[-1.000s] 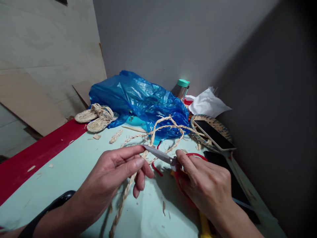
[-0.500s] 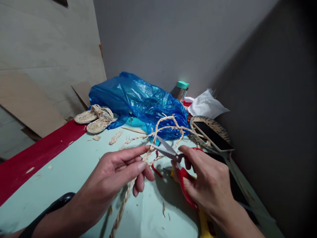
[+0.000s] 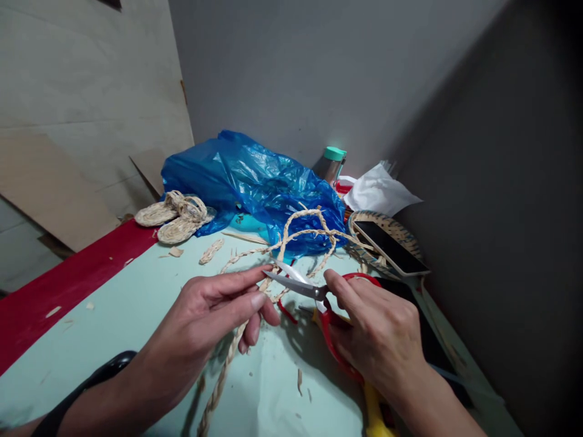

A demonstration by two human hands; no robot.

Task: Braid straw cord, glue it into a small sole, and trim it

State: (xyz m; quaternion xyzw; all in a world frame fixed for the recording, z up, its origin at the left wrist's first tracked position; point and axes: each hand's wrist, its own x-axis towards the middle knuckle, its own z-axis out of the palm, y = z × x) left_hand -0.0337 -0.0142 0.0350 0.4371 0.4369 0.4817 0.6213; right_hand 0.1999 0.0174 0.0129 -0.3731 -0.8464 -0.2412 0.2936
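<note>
Between thumb and fingers, my left hand pinches a braided straw cord. One end of the cord hangs down toward me; the rest runs away over the table in loops. My right hand grips red-handled scissors by their loops. Their blades are slightly parted and lie across the cord just beyond my left fingertips. Behind the blades, the looped part of the braid rests against a blue plastic bag.
Small woven straw slippers sit at the back left. To the right, a phone lies on a woven basket. A bottle with a green lid and white paper stand by the wall. A yellow-handled tool lies under my right wrist.
The scissor blades have closed partway and shifted slightly left across the cord. My left hand keeps its pinch on the braid.
</note>
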